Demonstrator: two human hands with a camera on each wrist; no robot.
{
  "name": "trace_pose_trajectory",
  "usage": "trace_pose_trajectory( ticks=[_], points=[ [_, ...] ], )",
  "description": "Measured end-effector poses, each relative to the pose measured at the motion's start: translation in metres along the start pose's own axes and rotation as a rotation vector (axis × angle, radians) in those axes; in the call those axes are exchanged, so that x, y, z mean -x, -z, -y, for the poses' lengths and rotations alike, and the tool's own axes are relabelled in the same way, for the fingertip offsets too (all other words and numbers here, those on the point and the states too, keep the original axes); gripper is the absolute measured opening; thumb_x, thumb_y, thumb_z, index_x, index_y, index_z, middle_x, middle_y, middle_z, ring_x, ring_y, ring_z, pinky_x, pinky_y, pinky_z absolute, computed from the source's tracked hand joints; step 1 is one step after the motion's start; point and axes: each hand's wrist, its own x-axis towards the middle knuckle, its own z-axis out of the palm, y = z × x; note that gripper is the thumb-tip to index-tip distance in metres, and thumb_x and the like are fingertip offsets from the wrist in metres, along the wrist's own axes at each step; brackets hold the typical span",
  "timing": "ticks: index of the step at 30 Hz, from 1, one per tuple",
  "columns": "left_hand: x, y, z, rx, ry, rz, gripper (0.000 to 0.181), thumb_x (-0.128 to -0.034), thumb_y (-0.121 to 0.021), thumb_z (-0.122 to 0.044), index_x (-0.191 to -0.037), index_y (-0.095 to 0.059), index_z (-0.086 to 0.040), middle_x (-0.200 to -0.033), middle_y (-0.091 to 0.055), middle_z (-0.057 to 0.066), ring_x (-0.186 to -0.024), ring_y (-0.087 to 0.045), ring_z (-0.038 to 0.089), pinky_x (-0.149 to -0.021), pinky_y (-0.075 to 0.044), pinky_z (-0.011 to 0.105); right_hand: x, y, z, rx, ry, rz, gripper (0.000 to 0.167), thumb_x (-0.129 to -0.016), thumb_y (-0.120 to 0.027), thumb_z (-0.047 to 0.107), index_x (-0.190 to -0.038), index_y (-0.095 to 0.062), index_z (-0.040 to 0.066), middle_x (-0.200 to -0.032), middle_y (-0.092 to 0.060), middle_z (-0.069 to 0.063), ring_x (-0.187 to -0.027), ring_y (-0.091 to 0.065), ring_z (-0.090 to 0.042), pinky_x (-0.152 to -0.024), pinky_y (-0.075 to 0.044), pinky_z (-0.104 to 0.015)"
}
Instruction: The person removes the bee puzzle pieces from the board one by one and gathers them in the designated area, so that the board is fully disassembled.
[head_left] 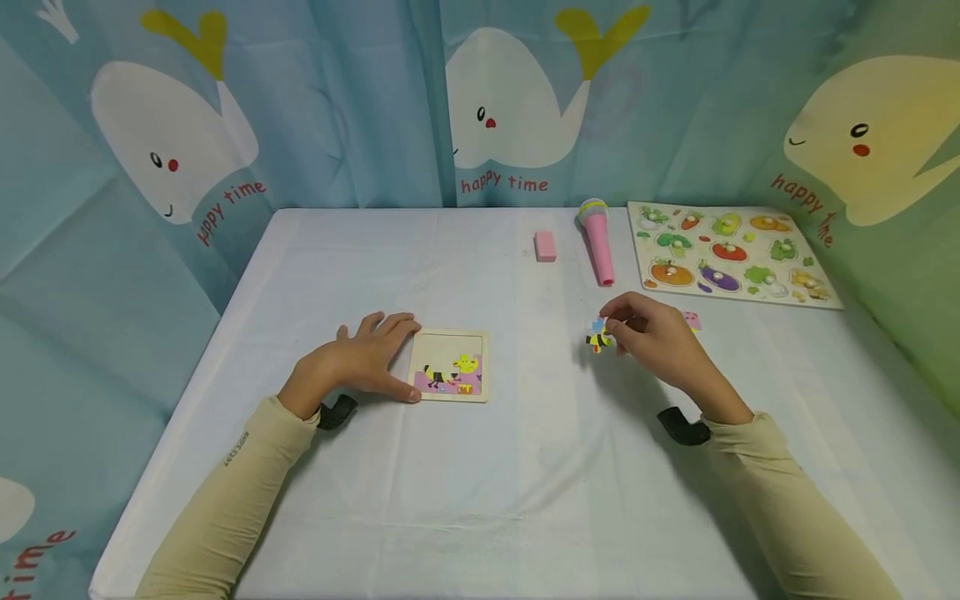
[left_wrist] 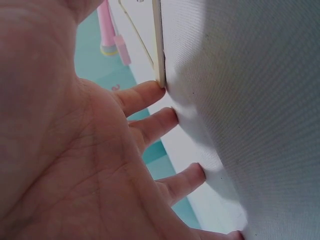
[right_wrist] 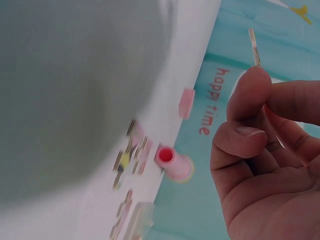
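My left hand (head_left: 367, 362) is spread at the left side of a small square wooden jigsaw board (head_left: 447, 347). Its thumb touches the lower left corner and the index fingertip the upper left one; the other fingertips rest on the cloth in the left wrist view. Pink, yellow and black pieces fill the board's lower part, and bare wood shows above. To the right, my right hand (head_left: 652, 337) pinches a jigsaw piece (head_left: 597, 340) with blue, yellow and black print between thumb and fingers, above the table. In the right wrist view this piece (right_wrist: 255, 47) appears edge-on.
Loose jigsaw pieces (right_wrist: 125, 157) lie near the right hand, mostly hidden behind it in the head view. Farther back are a pink eraser-like block (head_left: 545, 247), a pink toy microphone (head_left: 597, 246) and a vegetable peg puzzle (head_left: 731, 250). Curtains hang behind the white-clothed table (head_left: 480, 492).
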Motion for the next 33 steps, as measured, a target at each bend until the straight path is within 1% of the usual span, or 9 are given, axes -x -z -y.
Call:
trace_pose_trajectory(
  ticks=[4, 10, 15, 21, 25, 28, 33],
  points=[
    [0.0, 0.0, 0.0, 0.002, 0.001, 0.004, 0.109, -0.0858, -0.085, -0.057, -0.167, -0.027, -0.012, -0.176, -0.017, 0.011, -0.159, -0.008, 0.048, -0.113, -0.009, 0.085, 0.004, 0.007, -0.007, 0.02, -0.023, -0.016, 0.016, -0.108, -0.063, 0.009, -0.12, -0.068, -0.001, -0.098, -0.071, -0.012, -0.077, -0.065, -0.025, -0.063, -0.049, -0.026],
    [0.0, 0.0, 0.002, 0.006, 0.002, 0.002, 0.11, -0.0855, -0.085, -0.056, -0.167, -0.027, -0.012, -0.176, -0.017, 0.011, -0.159, -0.008, 0.048, -0.113, -0.009, 0.085, 0.009, 0.016, -0.019, 0.064, -0.023, -0.045, 0.017, -0.108, -0.062, 0.008, -0.12, -0.07, -0.002, -0.094, -0.072, -0.011, -0.078, -0.065, -0.025, -0.063, -0.048, -0.025],
    [0.0, -0.001, 0.003, 0.015, 0.002, 0.001, 0.11, -0.0849, -0.086, -0.056, -0.167, -0.028, -0.011, -0.176, -0.017, 0.011, -0.159, -0.008, 0.049, -0.113, -0.009, 0.085, 0.012, 0.023, -0.029, 0.119, -0.037, -0.069, 0.017, -0.108, -0.062, 0.008, -0.118, -0.071, -0.002, -0.099, -0.073, -0.014, -0.08, -0.064, -0.02, -0.065, -0.049, -0.023],
    [-0.001, -0.002, 0.003, 0.018, -0.001, 0.003, 0.11, -0.0848, -0.086, -0.056, -0.167, -0.028, -0.011, -0.176, -0.017, 0.011, -0.159, -0.007, 0.049, -0.112, -0.01, 0.086, 0.012, 0.029, -0.043, 0.189, -0.082, -0.088, 0.018, -0.108, -0.061, 0.009, -0.118, -0.071, -0.004, -0.106, -0.072, -0.02, -0.087, -0.06, -0.027, -0.065, -0.047, -0.023],
    [-0.001, -0.002, 0.003, 0.014, -0.006, 0.001, 0.109, -0.085, -0.086, -0.056, -0.166, -0.029, -0.011, -0.175, -0.017, 0.011, -0.158, -0.008, 0.05, -0.112, -0.01, 0.086, 0.014, 0.034, -0.051, 0.248, -0.081, -0.112, 0.016, -0.106, -0.062, 0.006, -0.114, -0.071, -0.005, -0.101, -0.072, -0.02, -0.086, -0.059, -0.029, -0.064, -0.045, -0.026],
    [0.0, -0.002, 0.003, 0.011, -0.008, 0.001, 0.11, -0.085, -0.086, -0.057, -0.166, -0.029, -0.01, -0.175, -0.018, 0.011, -0.158, -0.009, 0.05, -0.112, -0.01, 0.086, 0.014, 0.037, -0.055, 0.267, -0.086, -0.118, 0.015, -0.105, -0.062, 0.004, -0.113, -0.071, -0.006, -0.099, -0.072, -0.019, -0.084, -0.058, -0.029, -0.064, -0.045, -0.028],
    [0.0, -0.001, 0.002, 0.015, -0.003, 0.002, 0.11, -0.0852, -0.086, -0.057, -0.167, -0.028, -0.01, -0.175, -0.018, 0.011, -0.159, -0.009, 0.049, -0.112, -0.01, 0.086, 0.013, 0.041, -0.063, 0.262, -0.125, -0.096, 0.018, -0.106, -0.062, 0.006, -0.115, -0.069, -0.007, -0.101, -0.07, -0.021, -0.086, -0.056, -0.03, -0.064, -0.044, -0.027]
  ],
)
